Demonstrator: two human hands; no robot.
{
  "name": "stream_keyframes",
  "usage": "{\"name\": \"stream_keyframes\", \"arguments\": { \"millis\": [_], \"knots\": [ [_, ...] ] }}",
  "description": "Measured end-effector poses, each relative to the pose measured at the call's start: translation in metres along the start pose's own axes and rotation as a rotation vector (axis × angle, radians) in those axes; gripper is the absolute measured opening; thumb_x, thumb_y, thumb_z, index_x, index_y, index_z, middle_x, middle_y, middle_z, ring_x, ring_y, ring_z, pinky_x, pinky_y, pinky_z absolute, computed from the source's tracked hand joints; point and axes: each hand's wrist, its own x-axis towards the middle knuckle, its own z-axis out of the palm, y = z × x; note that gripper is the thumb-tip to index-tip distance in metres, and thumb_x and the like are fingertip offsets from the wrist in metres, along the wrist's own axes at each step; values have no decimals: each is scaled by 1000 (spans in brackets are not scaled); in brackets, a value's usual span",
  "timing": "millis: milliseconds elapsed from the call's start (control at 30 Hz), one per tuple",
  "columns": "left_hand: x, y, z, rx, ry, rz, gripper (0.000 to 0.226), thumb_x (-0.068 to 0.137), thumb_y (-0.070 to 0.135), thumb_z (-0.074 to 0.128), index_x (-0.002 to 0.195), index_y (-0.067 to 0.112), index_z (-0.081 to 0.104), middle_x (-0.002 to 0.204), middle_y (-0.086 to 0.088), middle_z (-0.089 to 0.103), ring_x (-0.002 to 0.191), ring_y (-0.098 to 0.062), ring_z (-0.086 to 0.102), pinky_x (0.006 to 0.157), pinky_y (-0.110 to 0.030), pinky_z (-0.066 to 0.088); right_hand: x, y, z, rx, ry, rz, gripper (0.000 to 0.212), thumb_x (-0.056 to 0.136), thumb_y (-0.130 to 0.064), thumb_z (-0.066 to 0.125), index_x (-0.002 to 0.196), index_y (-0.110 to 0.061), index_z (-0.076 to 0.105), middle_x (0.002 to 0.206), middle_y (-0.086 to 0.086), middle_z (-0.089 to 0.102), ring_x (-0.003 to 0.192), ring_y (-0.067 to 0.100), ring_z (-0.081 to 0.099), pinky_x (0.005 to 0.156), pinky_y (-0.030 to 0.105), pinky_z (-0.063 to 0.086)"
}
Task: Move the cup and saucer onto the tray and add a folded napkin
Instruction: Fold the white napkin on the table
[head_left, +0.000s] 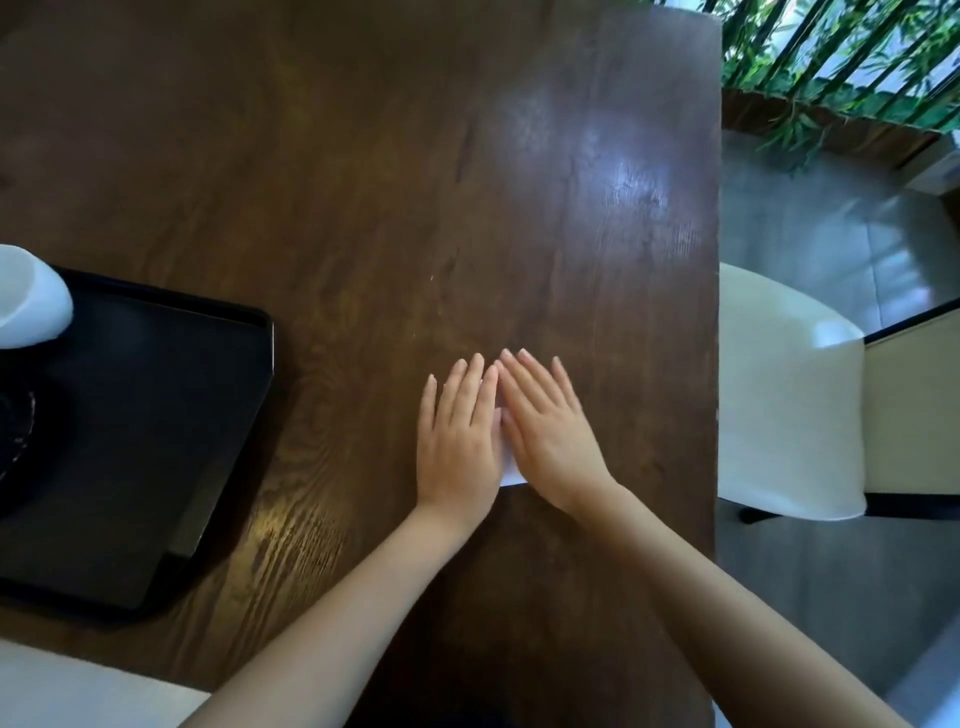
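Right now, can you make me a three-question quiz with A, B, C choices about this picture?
1. Where does the white paper napkin lie?
A. on the tray
B. on the dark wooden table, under the hands
C. on the chair

2. What colour is the rectangular tray?
A. black
B. red
C. yellow

3. How are the left hand and right hand held?
A. in fists
B. pinching a cup
C. flat, palms down

Answers:
1 B, only a white sliver shows between the hands.
2 A, its rim and floor are black.
3 C, all fingers lie stretched out side by side.
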Motion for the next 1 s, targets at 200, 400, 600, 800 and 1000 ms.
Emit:
{"name": "stream_keyframes", "arguments": {
  "millis": [200, 400, 600, 800, 1000],
  "knots": [
    [-5, -13, 15, 141, -213, -40, 55, 96, 33, 15, 143, 7, 25, 152, -10, 27, 142, -23, 20, 115, -49, 20, -6, 9, 16, -205, -168, -11, 57, 98, -37, 14, 149, -12, 14, 158, 5, 11, 144, 15, -5, 119, 37, -3],
    [-6, -24, 14, 202, -244, 8, 57, 95, 38, 11, 146, 13, 13, 156, -5, 17, 144, -18, 11, 116, -50, 14, -12, 19, 16, -218, -186, 28, 61, 97, -47, 15, 149, -16, 4, 157, -1, -4, 145, 12, -10, 119, 35, -7],
    [-2, -27, 11, 263, -319, 52, 56, 96, 42, 7, 143, 17, -10, 158, -2, 2, 145, -16, -2, 117, -47, 0, -15, 24, 14, -194, -195, 31, 60, 98, -47, 10, 147, -19, -7, 157, -2, -11, 143, 10, -17, 117, 33, -11],
    [27, -17, -4, 221, -336, 144, 46, 97, 29, 34, 138, 8, 32, 139, -13, 42, 128, -28, 35, 108, -37, 27, -16, 26, 12, -137, -213, 48, 60, 99, -44, 14, 147, -16, -9, 156, 0, -16, 143, 11, -16, 119, 34, -8],
    [64, -10, -14, 148, -457, 193, 28, 95, 32, 42, 109, 9, 48, 111, -13, 54, 103, -30, 51, 81, -39, 42, -15, 34, 3, -191, -252, -40, 63, 99, -45, 18, 148, -14, -6, 155, 1, -18, 142, 11, -18, 117, 32, -12]
  ]
}}
